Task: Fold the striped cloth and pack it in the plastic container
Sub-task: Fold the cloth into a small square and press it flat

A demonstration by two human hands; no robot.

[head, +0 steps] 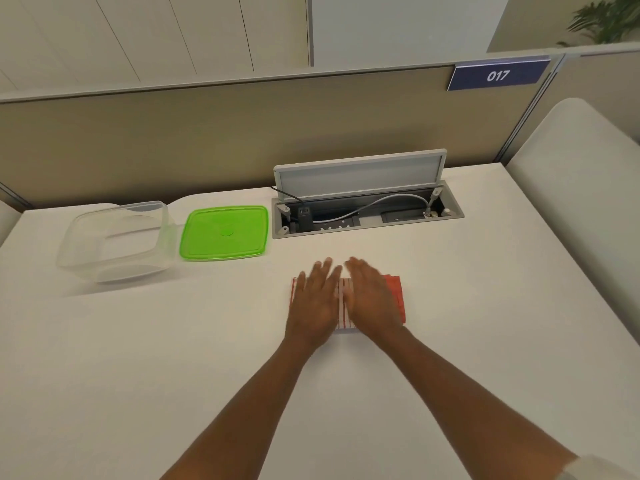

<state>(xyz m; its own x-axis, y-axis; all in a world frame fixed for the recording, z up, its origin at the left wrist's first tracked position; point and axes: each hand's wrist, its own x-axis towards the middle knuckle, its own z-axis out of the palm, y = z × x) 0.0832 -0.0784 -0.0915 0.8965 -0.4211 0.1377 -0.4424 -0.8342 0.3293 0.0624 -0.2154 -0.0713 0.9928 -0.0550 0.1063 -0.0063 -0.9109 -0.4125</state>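
Note:
The striped cloth (346,303), red and white, lies folded into a small rectangle near the middle of the white table. My left hand (317,301) lies flat on its left part, fingers stretched forward. My right hand (372,299) lies flat on its right part, palm down. Most of the cloth is hidden under the two hands. The clear plastic container (116,240) stands uncovered at the far left of the table. Its green lid (225,233) lies flat just right of it.
An open cable box (367,211) with its flap raised, plugs and wires inside, is set into the table behind the cloth. A beige partition runs along the back edge. A white padded seat (581,188) stands at the right.

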